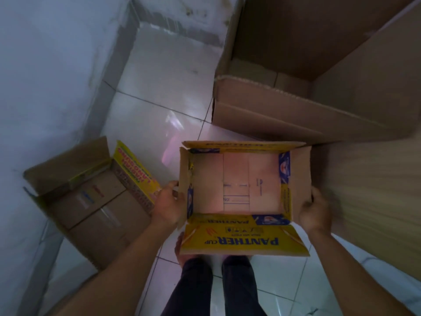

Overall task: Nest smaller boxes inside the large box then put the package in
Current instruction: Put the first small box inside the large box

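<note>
Nearest, the person's legs [211, 286] stand on the tiled floor [159, 71], and just above them the Panther box [239, 192] hangs in the air, open side up and empty. The left hand [168, 204] presses flat on its left wall with fingers curled over the edge; the right hand [315, 210] clasps the right wall the same way. That grip is only squeeze on thin cardboard, so the walls may bow inward and the box slip or tip. Its loose near flap [243, 240] sticks out towards the legs and could catch as the box goes down.

Beside the left hand, by the floor's left edge at the wall, a second small box [95, 201] sits with its flaps up.

Farther off, towards the floor's far right corner, the large box [296, 87] stands open. Its near flap [284, 115] leans across the way in; the carried box may snag there or wedge crooked. No package is visible.
</note>
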